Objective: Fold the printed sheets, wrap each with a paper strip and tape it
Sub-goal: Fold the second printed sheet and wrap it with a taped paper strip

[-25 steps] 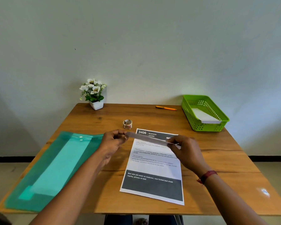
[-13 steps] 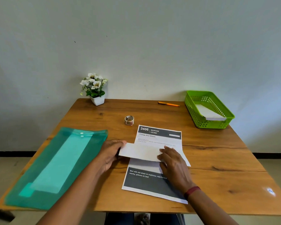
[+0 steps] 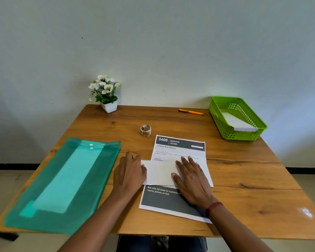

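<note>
Head camera shows me the printed sheet [image 3: 178, 150] unfolded just nearside of the tape roll [image 3: 145, 130], the paper strip [image 3: 158, 172] laid across it; folding, wrapping and taping remain, I judge. Left hand [image 3: 129, 171] and right hand [image 3: 191, 177] lie flat, fingers straight, on the strip, gripping nothing.

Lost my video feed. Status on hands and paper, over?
Left hand open at left end of paper strip, right hand flat on it. Strip across unfolded printed sheet. Tape roll apart; nothing blocking.

Mid of printed sheet [image 3: 178, 151] hidden under paper strip [image 3: 158, 172] & right hand [image 3: 191, 182]; its small txt too tiny to read.
</note>
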The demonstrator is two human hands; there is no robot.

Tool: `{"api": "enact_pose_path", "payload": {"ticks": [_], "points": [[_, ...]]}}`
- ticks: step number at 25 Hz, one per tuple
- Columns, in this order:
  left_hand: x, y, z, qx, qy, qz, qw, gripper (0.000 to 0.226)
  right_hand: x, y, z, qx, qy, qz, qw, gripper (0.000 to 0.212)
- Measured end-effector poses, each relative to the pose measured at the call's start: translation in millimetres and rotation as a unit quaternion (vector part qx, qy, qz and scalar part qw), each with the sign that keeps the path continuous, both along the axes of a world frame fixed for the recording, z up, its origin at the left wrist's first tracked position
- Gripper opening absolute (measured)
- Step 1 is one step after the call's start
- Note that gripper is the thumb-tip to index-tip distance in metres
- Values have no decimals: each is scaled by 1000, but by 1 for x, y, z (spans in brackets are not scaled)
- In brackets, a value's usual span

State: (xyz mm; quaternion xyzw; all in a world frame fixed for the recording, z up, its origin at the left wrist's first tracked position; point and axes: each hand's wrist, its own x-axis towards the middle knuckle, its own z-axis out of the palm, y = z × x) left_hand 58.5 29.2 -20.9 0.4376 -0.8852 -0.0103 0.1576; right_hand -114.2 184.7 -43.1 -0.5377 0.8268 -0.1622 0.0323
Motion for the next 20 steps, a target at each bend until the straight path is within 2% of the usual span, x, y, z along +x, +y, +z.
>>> {"api": "enact_pose_path", "payload": {"ticks": [3, 5, 7, 12, 20], "points": [[-11, 12, -8, -26, 5, -91, 996, 37, 5, -9, 3, 13, 7, -1, 1000, 62], [-20, 20, -14, -9, -14, -157, 987, 44, 9, -15, 2, 20, 28, 13, 999, 61], [-26, 25, -21, 27, -52, -184, 981, 53, 11, -18, 1, 26, 34, 23, 999, 60], [-29, 22, -31, 52, -114, -184, 975, 60, 11, -19, -7, 70, 41, 35, 996, 62], [-28, 20, -34, 69, -124, -160, 977, 64, -2, -7, -11, 95, 26, 10, 995, 75]]}}
